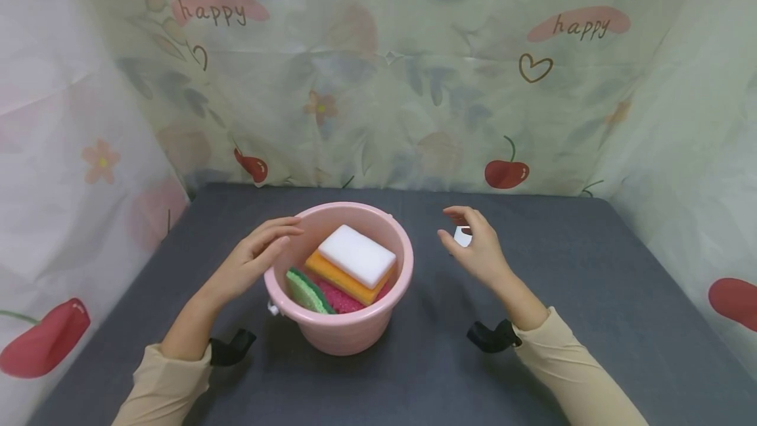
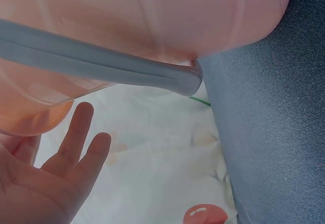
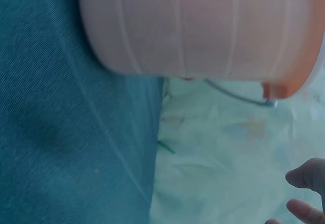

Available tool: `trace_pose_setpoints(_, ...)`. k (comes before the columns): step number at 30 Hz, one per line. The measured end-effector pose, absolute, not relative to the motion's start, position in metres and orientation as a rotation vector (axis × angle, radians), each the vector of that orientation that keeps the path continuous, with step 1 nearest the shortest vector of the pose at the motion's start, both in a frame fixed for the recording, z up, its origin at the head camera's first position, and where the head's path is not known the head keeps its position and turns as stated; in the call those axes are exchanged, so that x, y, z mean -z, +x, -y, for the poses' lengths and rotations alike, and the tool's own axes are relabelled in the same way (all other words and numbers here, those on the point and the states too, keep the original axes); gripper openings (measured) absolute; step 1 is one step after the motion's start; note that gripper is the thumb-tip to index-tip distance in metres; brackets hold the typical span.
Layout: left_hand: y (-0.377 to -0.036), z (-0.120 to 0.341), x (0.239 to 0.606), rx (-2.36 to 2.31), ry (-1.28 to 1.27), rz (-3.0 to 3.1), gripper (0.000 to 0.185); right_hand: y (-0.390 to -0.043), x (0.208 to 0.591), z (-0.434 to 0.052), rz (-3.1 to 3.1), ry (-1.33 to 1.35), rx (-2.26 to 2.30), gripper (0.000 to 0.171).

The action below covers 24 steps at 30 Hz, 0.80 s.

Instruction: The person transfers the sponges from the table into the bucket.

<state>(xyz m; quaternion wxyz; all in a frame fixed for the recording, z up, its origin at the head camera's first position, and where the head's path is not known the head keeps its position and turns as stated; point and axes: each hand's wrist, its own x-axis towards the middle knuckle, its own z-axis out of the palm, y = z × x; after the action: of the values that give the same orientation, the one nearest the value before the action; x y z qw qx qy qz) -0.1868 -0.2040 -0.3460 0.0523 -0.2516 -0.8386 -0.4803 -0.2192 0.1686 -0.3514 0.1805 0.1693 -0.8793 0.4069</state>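
A pink bucket (image 1: 344, 334) stands upright on the dark table. Inside it, a white sponge (image 1: 357, 254) lies on top of an orange sponge (image 1: 340, 276), with a green sponge (image 1: 309, 293) and a crimson sponge (image 1: 343, 300) lower down. My left hand (image 1: 251, 258) is at the bucket's left rim, its fingertips overlapping the rim and its fingers extended. To the right of the bucket, apart from it, my right hand (image 1: 481, 252) is raised with thumb and fingers spread. Between them shows a small white patch (image 1: 462, 236); I cannot tell what it is.
The bucket's handle (image 2: 101, 64) hangs down along its side in the left wrist view. Dark cloth covers the table (image 1: 591, 307). Printed fabric (image 1: 390, 97) walls it in at the back and both sides. A black wrist mount (image 1: 493, 336) juts from the right sleeve.
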Motion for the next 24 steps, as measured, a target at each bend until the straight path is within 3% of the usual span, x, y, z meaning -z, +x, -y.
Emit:
trace_pose_setpoints(14,-0.186,0.204,0.345,1.458,-0.751,2.56,0.03,-0.237,0.372,-0.193,2.623,0.235,-1.165,0.049)
trace_pose_setpoints(24,-0.186,0.203,0.345,1.467,-0.759,2.549,0.029,-0.25,0.388,-0.207,2.743,-0.008,-1.208,0.066)
